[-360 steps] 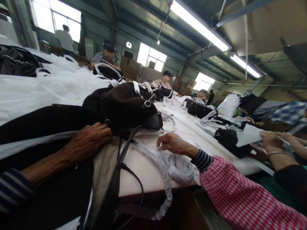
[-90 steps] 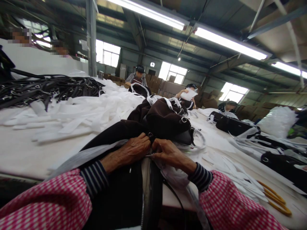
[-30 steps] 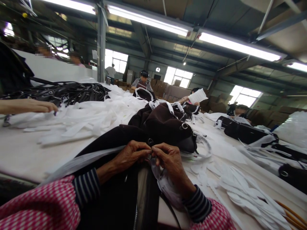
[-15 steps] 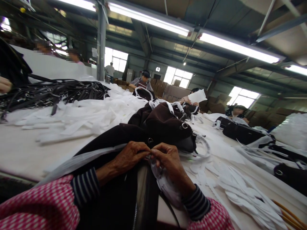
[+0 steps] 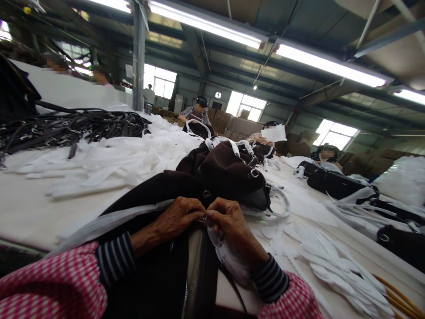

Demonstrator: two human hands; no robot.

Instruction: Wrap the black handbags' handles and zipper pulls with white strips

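A black bag (image 5: 149, 279) lies right in front of me, its zipper (image 5: 186, 294) running toward my body. At the far end of that zipper, my left hand (image 5: 179, 217) and my right hand (image 5: 230, 221) meet fingertip to fingertip. Both are closed in a pinch on a small item between them, too small and covered to make out. Thin white wrapping (image 5: 229, 261) hangs below my right hand. Another white strip (image 5: 122, 217) passes behind my left wrist. Just beyond my fingers rests a dark bag (image 5: 226, 170) with metal rings and white-wrapped handles.
Dark straps with metal clips (image 5: 109, 126) are heaped at left, beside a pile of white sheets (image 5: 133, 155). White cut pieces (image 5: 341, 266) and yellow-brown cords (image 5: 403, 301) lie at right. More black bags (image 5: 338, 184) and several people are farther along the table (image 5: 26, 195).
Both hands keep their pinch at the same spot on the bag. The view has shifted very slightly. Across the table, a person's white sheet has tilted a little.
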